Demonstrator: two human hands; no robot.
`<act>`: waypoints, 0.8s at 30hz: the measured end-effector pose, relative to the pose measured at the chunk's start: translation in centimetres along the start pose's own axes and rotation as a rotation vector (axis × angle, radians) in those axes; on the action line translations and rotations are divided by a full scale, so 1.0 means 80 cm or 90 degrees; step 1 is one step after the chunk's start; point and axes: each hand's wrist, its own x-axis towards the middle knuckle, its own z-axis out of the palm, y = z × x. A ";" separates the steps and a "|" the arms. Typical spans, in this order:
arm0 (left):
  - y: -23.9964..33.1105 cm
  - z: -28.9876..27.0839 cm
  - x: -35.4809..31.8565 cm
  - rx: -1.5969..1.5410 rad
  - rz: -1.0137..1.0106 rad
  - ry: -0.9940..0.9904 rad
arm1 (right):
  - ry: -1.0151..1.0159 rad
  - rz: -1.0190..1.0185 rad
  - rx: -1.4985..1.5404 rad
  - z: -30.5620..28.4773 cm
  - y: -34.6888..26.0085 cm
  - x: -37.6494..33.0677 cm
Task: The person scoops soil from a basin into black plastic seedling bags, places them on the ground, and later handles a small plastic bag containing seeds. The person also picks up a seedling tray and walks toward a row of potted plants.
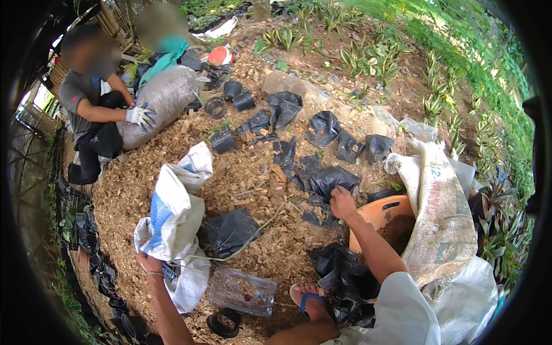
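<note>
At the lower left my left hand (150, 262) is closed on the edge of a white woven sack (178, 221) with blue print, which hangs crumpled over the wood chips. My right hand (343, 204), at centre right, has its fingers closed at the edge of a black plastic bag (334, 180) lying on the ground. Part of the grip is hidden behind the hand. Beside my right forearm stands an orange tub (378, 208) with dark soil inside. A flat black plastic bag (231, 232) lies between my hands, with a thin stick across it.
Several black bags (324, 127) and black pots (223, 140) lie ahead. A full woven sack (441, 213) leans at the right. Near my sandalled foot (310, 300) lie a clear plastic tray (242, 291) and more black plastic (345, 276). A gloved co-worker (86, 103) holds a bulging sack (164, 103) at upper left.
</note>
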 end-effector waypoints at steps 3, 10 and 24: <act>-0.019 -0.009 0.005 0.066 0.049 -0.028 | 0.031 -0.063 -0.009 0.017 0.000 -0.013; -0.025 -0.010 -0.013 0.145 0.090 -0.004 | -0.053 -0.009 -0.026 0.026 0.010 -0.014; -0.013 0.020 -0.027 0.106 0.026 -0.033 | -0.107 0.009 -0.074 0.012 0.003 -0.024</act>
